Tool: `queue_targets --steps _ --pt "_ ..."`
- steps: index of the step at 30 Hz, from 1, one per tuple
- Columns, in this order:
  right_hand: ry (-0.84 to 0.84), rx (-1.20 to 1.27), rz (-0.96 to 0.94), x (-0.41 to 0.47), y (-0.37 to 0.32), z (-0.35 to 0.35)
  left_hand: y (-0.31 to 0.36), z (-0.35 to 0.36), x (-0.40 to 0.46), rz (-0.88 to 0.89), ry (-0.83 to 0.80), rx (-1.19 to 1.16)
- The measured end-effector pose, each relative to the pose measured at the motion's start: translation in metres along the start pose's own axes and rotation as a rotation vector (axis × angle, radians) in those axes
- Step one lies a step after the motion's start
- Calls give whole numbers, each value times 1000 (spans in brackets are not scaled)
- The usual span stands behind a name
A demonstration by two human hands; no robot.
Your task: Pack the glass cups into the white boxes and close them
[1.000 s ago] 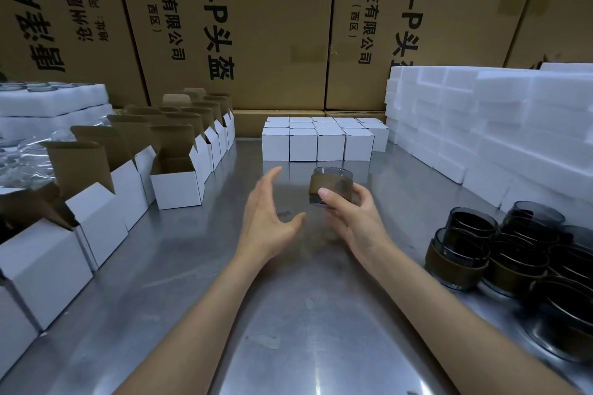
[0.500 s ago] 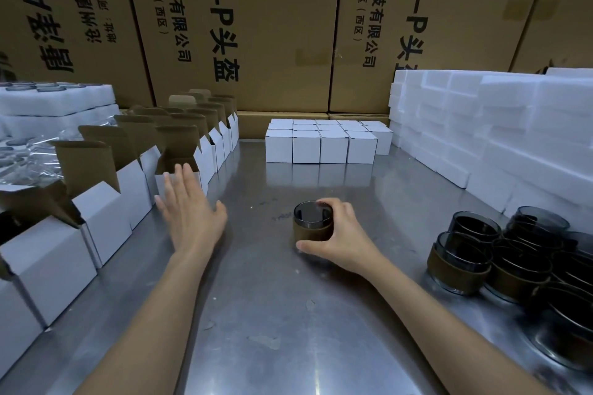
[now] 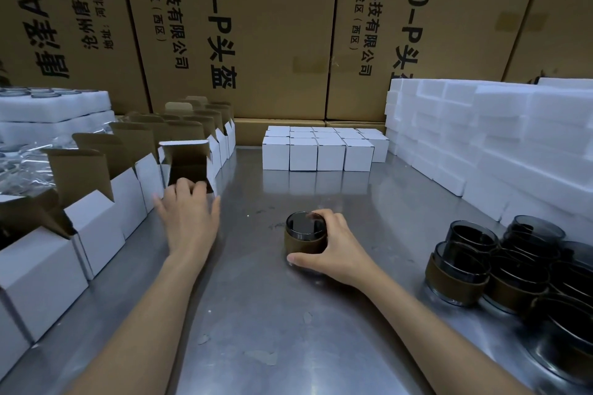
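Note:
A smoked glass cup point(image 3: 305, 232) with a brown sleeve stands upright on the steel table point(image 3: 263, 314), and my right hand point(image 3: 333, 250) grips it around its side. My left hand point(image 3: 189, 215) reaches to the left and holds the front of an open white box point(image 3: 187, 163), whose brown inside and raised lid face me. That box is the nearest of a row of open white boxes point(image 3: 96, 202) along the left side. Several more sleeved glass cups point(image 3: 500, 263) crowd the right edge of the table.
Closed white boxes point(image 3: 317, 147) sit in rows at the back centre. White foam blocks point(image 3: 500, 138) are stacked at the right, foam trays point(image 3: 54, 109) at the far left. Big brown cartons point(image 3: 256, 26) wall off the back.
My right hand has set the cup down on the table and still grips it. My left hand has swung left and taken hold of an open box, which has tipped toward me.

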State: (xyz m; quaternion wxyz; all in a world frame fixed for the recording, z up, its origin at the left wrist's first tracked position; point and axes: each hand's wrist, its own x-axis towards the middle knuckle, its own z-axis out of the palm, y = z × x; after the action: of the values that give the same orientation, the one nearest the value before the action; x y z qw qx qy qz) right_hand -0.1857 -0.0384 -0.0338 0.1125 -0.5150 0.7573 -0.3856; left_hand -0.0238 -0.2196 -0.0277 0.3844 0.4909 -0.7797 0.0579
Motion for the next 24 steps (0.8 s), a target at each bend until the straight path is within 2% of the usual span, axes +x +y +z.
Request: queue_targets --steps 6,9,11,15,20,22,24 --pt "-7 -12 -15 1 1 1 33 -6 -13 259 40 -189" --pt "-12 -21 -29 0 0 2 55 -12 -23 445 69 -208" --pt "-8 2 -28 0 -1 2 65 -16 -27 505 99 -227" --pt "42 187 -14 -1 -3 0 74 -22 -34 579 142 -290" --pt "224 420 103 4 -2 -3 77 -23 -37 679 145 -417" --pt "298 509 152 8 -2 -4 78 -21 -37 656 234 -463" --pt "373 573 169 10 -1 -5 78 -21 -34 548 279 -544"
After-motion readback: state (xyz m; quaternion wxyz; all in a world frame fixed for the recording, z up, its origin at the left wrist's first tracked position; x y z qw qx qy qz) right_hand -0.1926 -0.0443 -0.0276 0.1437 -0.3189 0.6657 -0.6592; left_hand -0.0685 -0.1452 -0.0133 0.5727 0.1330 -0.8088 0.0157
